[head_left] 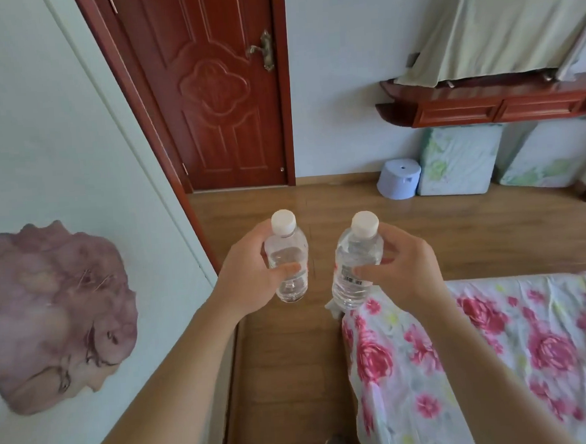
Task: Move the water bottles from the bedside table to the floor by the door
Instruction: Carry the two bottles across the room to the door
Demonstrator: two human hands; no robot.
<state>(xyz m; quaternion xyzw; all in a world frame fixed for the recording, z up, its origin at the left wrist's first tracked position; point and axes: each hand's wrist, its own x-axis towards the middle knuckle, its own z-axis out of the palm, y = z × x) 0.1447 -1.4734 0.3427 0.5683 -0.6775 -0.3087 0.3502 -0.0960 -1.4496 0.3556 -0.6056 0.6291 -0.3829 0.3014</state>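
I hold two clear water bottles with white caps upright in front of me, above the wooden floor (286, 352). My left hand (250, 279) grips the left bottle (288, 256) around its middle; this one has no label showing. My right hand (402, 270) grips the right bottle (356, 262), which carries a white label with a barcode. The dark red wooden door (215, 89) is closed, straight ahead past the bottles. The bedside table is out of view.
A bed with a rose-print sheet (481, 347) fills the lower right. The pale wall (58, 167) with a purple flower decal runs along the left. Against the far wall stand a blue plastic stool (398, 179), floral cushions (459, 160) and a red wooden shelf (483, 107).
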